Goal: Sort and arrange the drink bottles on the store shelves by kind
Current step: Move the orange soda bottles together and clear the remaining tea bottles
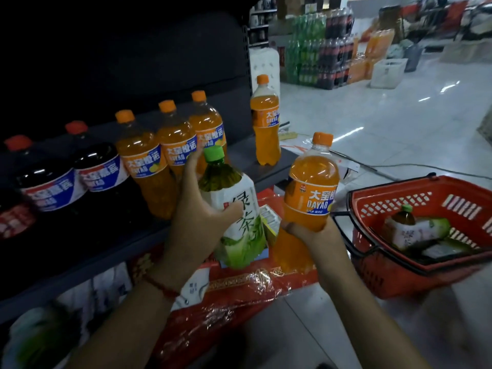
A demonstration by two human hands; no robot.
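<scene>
1. Drink bottles: dark cola bottles (50, 182) and orange soda bottles (159, 155) stand in a row on the shelf (239, 155).
2. Red basket (415, 235) holds a lying tea bottle (415, 230).
3. Left hand (197, 217) wraps curled fingers around a green tea bottle (234, 209).
4. Right hand (311, 233) grips an orange bottle (310, 187) from below.

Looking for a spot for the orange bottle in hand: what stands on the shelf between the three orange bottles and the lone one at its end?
Head view: no bottle. Bare shelf separates the three orange bottles from the lone orange bottle.
</scene>
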